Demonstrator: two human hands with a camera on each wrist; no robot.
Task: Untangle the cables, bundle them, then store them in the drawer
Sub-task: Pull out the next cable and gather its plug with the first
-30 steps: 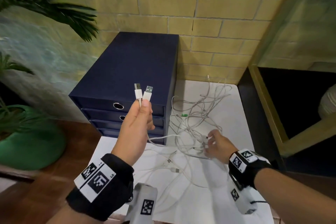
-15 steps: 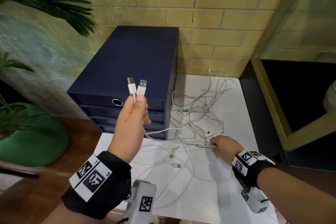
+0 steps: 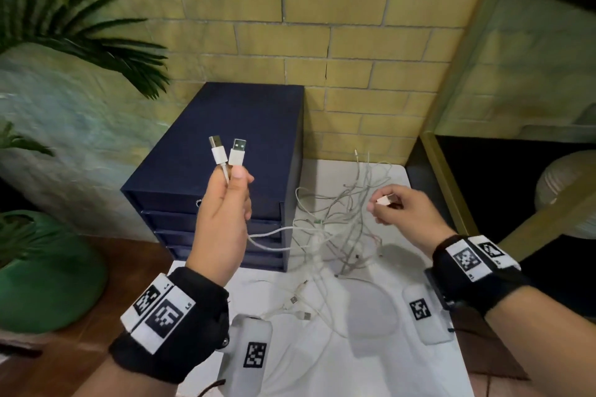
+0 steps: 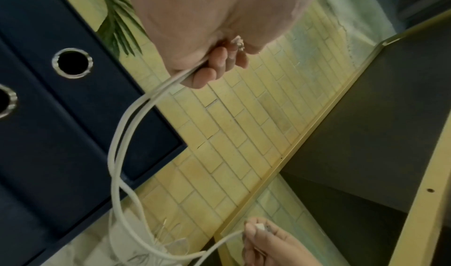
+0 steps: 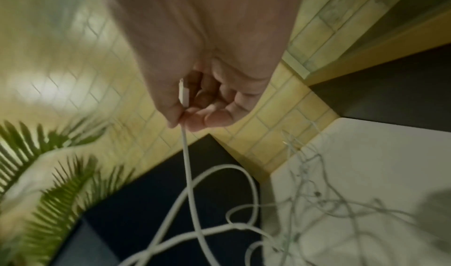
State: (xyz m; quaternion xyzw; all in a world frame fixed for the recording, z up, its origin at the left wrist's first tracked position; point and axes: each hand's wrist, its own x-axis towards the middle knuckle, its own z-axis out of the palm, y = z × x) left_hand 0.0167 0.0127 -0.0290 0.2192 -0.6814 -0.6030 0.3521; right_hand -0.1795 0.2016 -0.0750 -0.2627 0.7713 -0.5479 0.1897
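Two white USB-A plugs (image 3: 227,151) stand upright above my left hand (image 3: 222,219), whose thumb and fingers pinch their two white cords together; in the left wrist view those cords (image 4: 122,146) loop down from the curled fingers. My right hand (image 3: 404,214) pinches a third small white plug (image 3: 384,200), its cord (image 5: 186,166) hanging from thumb and forefinger. I use the dark blue four-drawer cabinet (image 3: 225,142) as landmark: all its drawers are shut, so I cannot see inside. Just right of it the tangled pile of thin white and grey cables (image 3: 342,229) lies on the white tabletop (image 3: 419,374). Left of it sits a green round planter (image 3: 48,277).
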